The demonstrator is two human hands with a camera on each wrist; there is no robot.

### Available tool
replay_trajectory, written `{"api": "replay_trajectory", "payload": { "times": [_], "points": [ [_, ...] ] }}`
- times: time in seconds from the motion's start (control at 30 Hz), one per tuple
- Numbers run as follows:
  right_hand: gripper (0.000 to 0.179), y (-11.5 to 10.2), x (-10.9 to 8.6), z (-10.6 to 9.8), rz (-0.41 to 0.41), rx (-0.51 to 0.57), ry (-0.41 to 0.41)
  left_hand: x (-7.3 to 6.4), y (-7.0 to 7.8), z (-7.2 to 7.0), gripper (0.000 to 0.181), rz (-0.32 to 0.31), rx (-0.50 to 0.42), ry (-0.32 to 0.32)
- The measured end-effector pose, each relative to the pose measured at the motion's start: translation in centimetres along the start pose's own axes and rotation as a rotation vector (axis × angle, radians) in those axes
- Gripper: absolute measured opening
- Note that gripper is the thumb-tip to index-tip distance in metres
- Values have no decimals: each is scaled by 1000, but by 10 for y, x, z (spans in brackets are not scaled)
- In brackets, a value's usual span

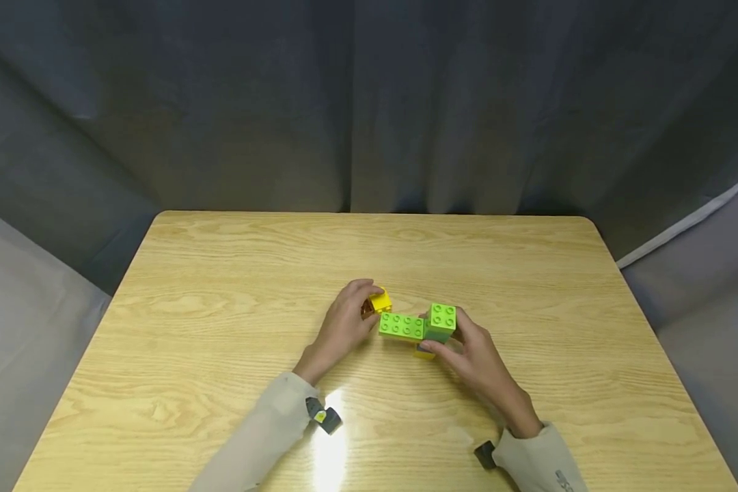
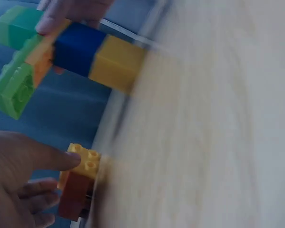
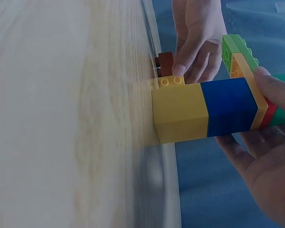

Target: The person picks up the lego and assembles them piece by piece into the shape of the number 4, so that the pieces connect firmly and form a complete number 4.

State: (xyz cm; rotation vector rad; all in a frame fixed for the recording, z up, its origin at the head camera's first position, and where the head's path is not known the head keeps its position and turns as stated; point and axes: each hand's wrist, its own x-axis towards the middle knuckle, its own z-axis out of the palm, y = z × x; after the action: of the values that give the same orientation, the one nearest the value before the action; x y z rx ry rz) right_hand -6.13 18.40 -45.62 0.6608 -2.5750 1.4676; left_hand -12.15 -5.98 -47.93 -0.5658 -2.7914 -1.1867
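My right hand (image 1: pixel 482 359) grips the upper part of a tower of toy building bricks. In the right wrist view the tower has a yellow brick (image 3: pixel 180 113) at its base, a blue brick (image 3: pixel 230 105) over it, then thin orange and red layers, and green on top. A long lime green brick (image 1: pixel 402 326) juts out from its left side. Just left of it my left hand (image 1: pixel 343 318) pinches a small yellow brick (image 1: pixel 381 301) joined with a brown brick (image 2: pixel 74 194). Its thumb lies by the yellow studs; the index finger is hidden in the left wrist view.
Both hands work low over the middle of a wood-grain table (image 1: pixel 234 273). A dark curtain (image 1: pixel 283 102) hangs behind its far edge. Dark wrist cameras (image 1: pixel 324 415) sit on the sleeves.
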Motion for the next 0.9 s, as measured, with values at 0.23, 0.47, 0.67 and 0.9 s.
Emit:
{"api": "replay_trajectory", "payload": {
  "times": [0.23,0.47,0.67,0.9],
  "points": [
    [52,-2,-1,0,3,10,-6,0,-2,4,43,105,108,-27],
    [52,-1,-2,0,4,5,-6,1,0,7,42,124,123,-6],
    [51,-1,-3,0,4,8,-7,0,1,8,43,61,70,5],
    [51,-1,-3,-1,5,-2,-8,-4,1,5,41,11,-30,21]
  ]
}}
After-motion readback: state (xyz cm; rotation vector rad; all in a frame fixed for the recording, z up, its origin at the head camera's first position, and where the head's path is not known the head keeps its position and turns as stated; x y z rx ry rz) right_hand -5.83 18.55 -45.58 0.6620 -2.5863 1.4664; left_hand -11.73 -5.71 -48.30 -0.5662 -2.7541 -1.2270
